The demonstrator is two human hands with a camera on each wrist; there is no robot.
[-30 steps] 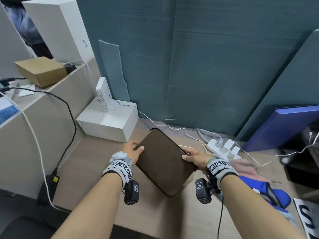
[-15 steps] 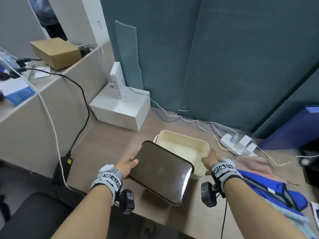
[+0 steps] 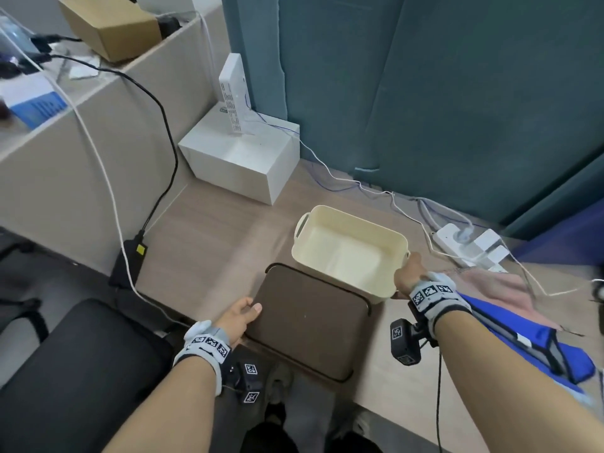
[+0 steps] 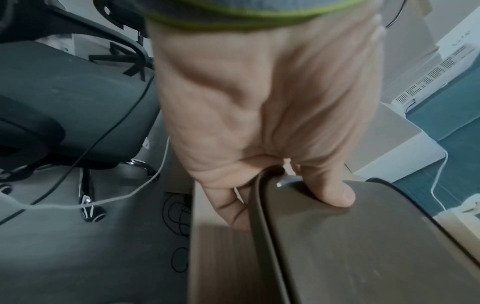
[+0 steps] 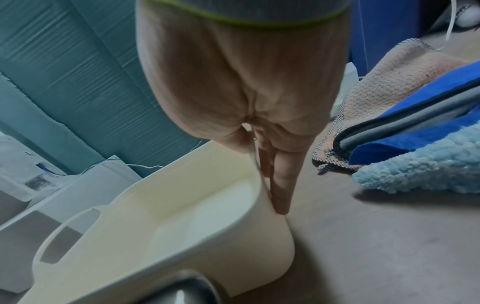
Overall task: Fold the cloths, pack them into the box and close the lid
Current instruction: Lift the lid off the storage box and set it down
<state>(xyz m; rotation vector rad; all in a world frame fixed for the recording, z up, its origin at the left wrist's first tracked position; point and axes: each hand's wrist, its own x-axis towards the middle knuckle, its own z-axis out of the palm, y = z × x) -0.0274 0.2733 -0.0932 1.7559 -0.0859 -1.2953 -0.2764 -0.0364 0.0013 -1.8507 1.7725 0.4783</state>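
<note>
Head view: the cream box (image 3: 351, 253) stands open on the table (image 3: 209, 243) with nothing inside; the brown lid (image 3: 310, 325) lies in front of it; cloths (image 3: 510, 308) lie to the right.
Left wrist view: the left hand (image 4: 265, 115) pinches the lid's edge, thumb on top.
Right wrist view: the right hand (image 5: 249, 86) grips the box rim, thumb inside, fingers straight down the outer wall.

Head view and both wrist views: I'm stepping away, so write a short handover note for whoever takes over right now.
Left hand grips the brown lid, thumb on top, at the table's near edge.
Right hand holds the cream box by its right rim, thumb inside, fingers outside.
Cloths lie in an unfolded pile right of the box.
Done: lid off, box open and empty.
Left: fold the cloths, pack them, close the lid.
</note>
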